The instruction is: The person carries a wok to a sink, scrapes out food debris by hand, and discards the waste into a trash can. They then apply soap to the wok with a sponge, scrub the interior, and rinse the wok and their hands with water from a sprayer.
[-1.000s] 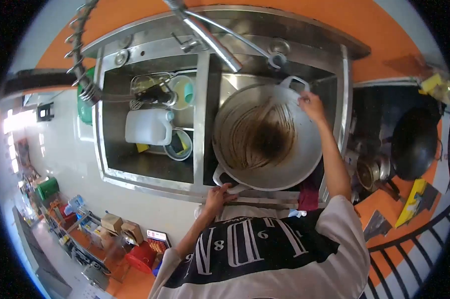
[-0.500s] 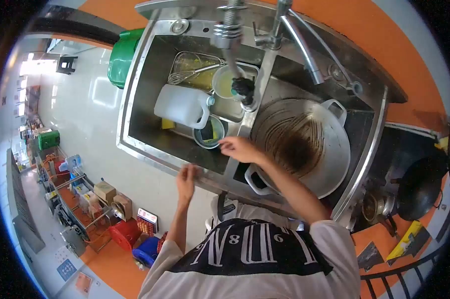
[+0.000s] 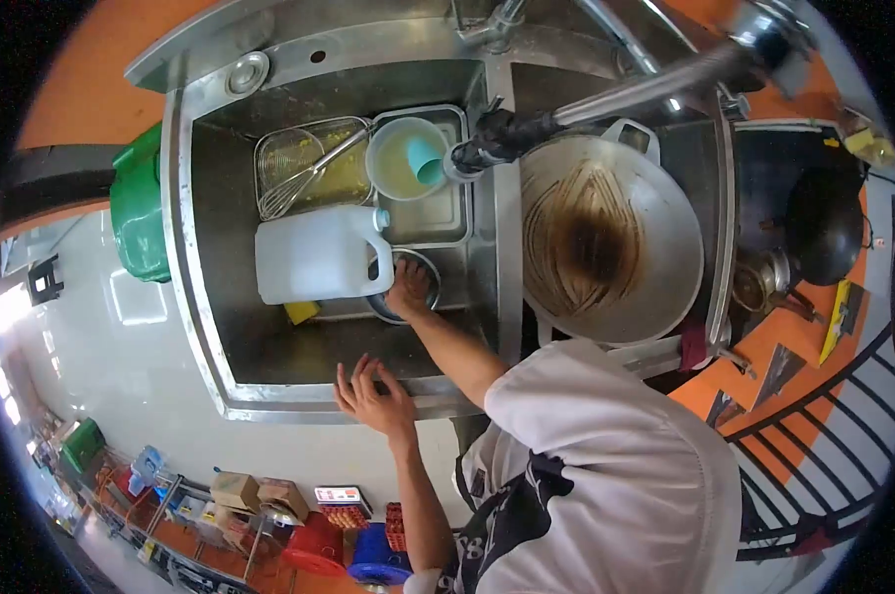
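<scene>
My right hand (image 3: 408, 289) reaches down into a small round metal bowl (image 3: 434, 281) in the left sink basin. Its fingertips are inside the bowl, and what they touch is hidden. Over the sink's front rim (image 3: 433, 396) my left hand (image 3: 376, 398) hovers with spread fingers and nothing in it. Beside the bowl lies a translucent white jug (image 3: 314, 255) on its side, its handle overlapping the bowl's left edge. A bit of yellow sponge (image 3: 301, 312) shows under the jug.
Behind the jug are a wire basket (image 3: 289, 148) with a whisk (image 3: 304, 183), and a tub (image 3: 393, 183) of cloudy liquid holding a teal cup (image 3: 425, 160) in a metal tray (image 3: 452, 223). A large stained pot (image 3: 665, 257) fills the right basin. The faucet hose (image 3: 616, 99) crosses above.
My right hand has moved from beside the bowl down into it. My left hand has gone from curled to spread. My view has shifted closer over the left basin, and the hose now swings right.
</scene>
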Available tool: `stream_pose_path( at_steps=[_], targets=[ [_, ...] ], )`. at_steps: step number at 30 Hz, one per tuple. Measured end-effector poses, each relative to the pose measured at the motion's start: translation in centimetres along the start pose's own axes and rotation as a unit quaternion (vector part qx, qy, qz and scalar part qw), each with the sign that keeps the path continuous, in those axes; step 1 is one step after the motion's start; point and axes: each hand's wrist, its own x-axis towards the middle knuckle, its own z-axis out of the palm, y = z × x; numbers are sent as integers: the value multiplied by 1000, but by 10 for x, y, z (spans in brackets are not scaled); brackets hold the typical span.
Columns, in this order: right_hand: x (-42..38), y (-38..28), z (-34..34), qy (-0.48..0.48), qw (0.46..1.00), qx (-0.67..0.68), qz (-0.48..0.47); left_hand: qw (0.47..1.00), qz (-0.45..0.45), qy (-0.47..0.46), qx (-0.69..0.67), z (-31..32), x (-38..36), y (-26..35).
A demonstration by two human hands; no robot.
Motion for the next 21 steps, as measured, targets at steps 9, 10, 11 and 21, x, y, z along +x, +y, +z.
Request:
stream_pose_path(
  at_steps=[9, 10, 11, 21],
  targets=[
    [18, 0, -40, -186, 980, 60, -18, 1000, 22, -5, -15, -7, 1, 0],
    [16, 0, -54, -175, 983, 60, -16, 1000, 21, -4, -21, -10, 3, 4],
    [11, 1, -66, -201, 977, 17, -69, 999, 23, -1, -27, -13, 5, 9],
    [-92, 45, -383, -105, 946, 267, -154, 576, -277, -502, -583, -55, -53, 122]
  ],
)
